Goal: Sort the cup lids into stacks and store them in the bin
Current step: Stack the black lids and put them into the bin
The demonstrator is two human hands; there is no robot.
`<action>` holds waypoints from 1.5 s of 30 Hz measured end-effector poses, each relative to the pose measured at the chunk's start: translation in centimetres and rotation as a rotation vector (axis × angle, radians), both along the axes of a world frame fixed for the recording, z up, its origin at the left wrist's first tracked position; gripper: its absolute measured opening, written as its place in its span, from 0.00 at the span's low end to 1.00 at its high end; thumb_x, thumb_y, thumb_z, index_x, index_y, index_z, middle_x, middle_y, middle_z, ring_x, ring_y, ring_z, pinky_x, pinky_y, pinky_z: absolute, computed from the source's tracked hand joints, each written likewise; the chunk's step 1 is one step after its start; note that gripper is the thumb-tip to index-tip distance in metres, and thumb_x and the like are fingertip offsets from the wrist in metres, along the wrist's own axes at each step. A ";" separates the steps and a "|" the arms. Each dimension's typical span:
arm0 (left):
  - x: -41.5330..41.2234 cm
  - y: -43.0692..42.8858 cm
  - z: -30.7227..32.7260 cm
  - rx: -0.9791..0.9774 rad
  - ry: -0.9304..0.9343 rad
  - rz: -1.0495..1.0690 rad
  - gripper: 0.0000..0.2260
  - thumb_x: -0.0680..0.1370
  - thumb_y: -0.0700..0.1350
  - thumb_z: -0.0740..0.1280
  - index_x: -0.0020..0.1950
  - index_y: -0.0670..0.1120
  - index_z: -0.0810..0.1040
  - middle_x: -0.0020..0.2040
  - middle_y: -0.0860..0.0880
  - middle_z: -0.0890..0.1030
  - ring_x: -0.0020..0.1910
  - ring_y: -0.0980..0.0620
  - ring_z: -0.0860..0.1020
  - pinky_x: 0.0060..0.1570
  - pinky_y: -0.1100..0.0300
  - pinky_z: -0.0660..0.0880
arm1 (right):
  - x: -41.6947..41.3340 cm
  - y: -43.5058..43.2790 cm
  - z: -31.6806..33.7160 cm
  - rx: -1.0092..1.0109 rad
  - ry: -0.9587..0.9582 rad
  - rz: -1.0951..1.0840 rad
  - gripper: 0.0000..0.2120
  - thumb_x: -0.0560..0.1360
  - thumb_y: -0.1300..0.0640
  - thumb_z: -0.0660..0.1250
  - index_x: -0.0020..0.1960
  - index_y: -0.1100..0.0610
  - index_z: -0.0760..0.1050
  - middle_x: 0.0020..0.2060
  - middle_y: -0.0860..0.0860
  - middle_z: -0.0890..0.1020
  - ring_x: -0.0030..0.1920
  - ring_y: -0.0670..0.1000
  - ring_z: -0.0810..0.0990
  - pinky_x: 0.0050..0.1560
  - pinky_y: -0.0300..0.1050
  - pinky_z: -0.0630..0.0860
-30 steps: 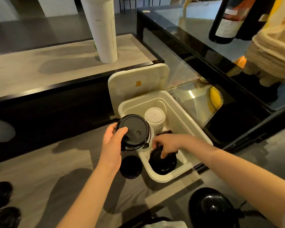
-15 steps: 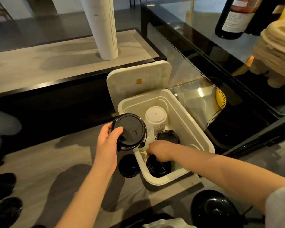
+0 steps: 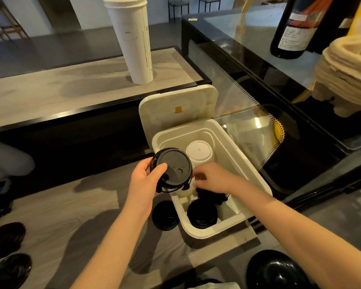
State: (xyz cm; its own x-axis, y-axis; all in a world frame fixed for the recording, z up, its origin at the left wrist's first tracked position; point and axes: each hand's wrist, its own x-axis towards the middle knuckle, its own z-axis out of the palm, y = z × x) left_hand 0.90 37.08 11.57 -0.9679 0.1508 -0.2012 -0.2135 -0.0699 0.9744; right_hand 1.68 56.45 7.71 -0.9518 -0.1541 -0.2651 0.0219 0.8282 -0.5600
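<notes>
A white bin (image 3: 208, 233) stands on the grey wood counter with its hinged cover (image 3: 177, 109) upright behind it. Inside are a stack of white lids (image 3: 198, 152) at the far end, a stack of black lids (image 3: 202, 213) at the near end, and more black lids (image 3: 216, 198) between them. My left hand (image 3: 144, 182) grips a stack of black flat lids (image 3: 173, 167) over the bin's left rim. My right hand (image 3: 212, 177) reaches into the bin above the middle black lids, fingers loose, holding nothing I can see.
Another black lid stack (image 3: 166, 215) sits on the counter just left of the bin. Black domed lids lie at the bottom left (image 3: 8, 270) and bottom right (image 3: 277, 270). A tall stack of white cups (image 3: 131, 40) stands on the raised ledge. A glass case (image 3: 258, 132) borders the right.
My right hand has let go of the black stack at the bin's near end and moved up toward the middle. The left hand still holds its stack by the rim.
</notes>
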 end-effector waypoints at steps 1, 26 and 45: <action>-0.1 0.2 0.0 -0.001 -0.001 -0.013 0.06 0.77 0.40 0.65 0.51 0.50 0.76 0.50 0.49 0.82 0.51 0.51 0.81 0.46 0.59 0.76 | 0.3 0.4 0.7 -0.103 0.046 -0.104 0.12 0.76 0.56 0.66 0.59 0.54 0.77 0.48 0.50 0.80 0.48 0.47 0.76 0.46 0.36 0.70; -5.1 9.5 -0.4 -0.528 -0.142 -0.529 0.09 0.78 0.42 0.64 0.55 0.39 0.73 0.49 0.41 0.78 0.45 0.45 0.77 0.47 0.52 0.78 | 2.0 4.4 4.4 -0.324 -0.014 -0.401 0.32 0.72 0.62 0.68 0.73 0.49 0.62 0.68 0.50 0.69 0.62 0.48 0.71 0.58 0.39 0.70; -2.5 13.5 -5.3 -0.343 -0.576 -0.261 0.06 0.80 0.41 0.58 0.45 0.42 0.72 0.38 0.44 0.74 0.40 0.46 0.74 0.40 0.57 0.71 | 0.7 4.4 0.1 0.789 0.114 0.235 0.10 0.74 0.59 0.64 0.55 0.58 0.74 0.52 0.55 0.79 0.54 0.57 0.77 0.55 0.47 0.67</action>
